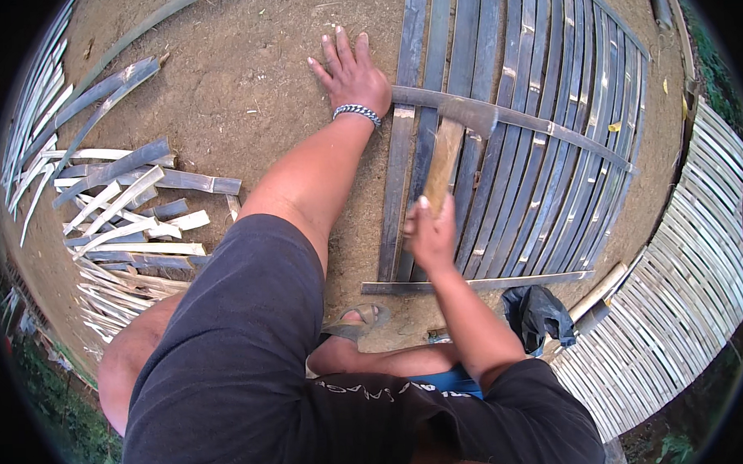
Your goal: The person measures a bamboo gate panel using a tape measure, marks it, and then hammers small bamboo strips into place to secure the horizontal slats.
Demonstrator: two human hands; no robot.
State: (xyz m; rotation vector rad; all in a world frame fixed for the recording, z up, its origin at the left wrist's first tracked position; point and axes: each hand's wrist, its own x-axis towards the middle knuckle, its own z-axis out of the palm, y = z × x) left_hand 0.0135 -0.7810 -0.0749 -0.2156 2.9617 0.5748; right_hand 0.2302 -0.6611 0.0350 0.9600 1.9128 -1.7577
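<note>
My left hand (353,79) lies on the bare soil with its fingers spread, its heel against the left end of a bamboo cross strip (539,121). My right hand (431,234) is closed round the wooden handle of a hammer (444,157). The hammer's grey-brown head is over the cross strip near its left end; motion blurs it, so I cannot tell whether they touch. Beneath lies a panel of dark bamboo slats (487,220) set side by side with narrow gaps. Another bamboo strip (480,285) runs along the panel's near edge.
Split bamboo pieces (153,181) lie heaped on the left, with thin pale strips (36,121) beyond. A black plastic bag (540,318) sits by the panel's near right corner. Pale slatted bamboo (668,279) stretches along the right. My sandalled foot (356,318) is close to the panel.
</note>
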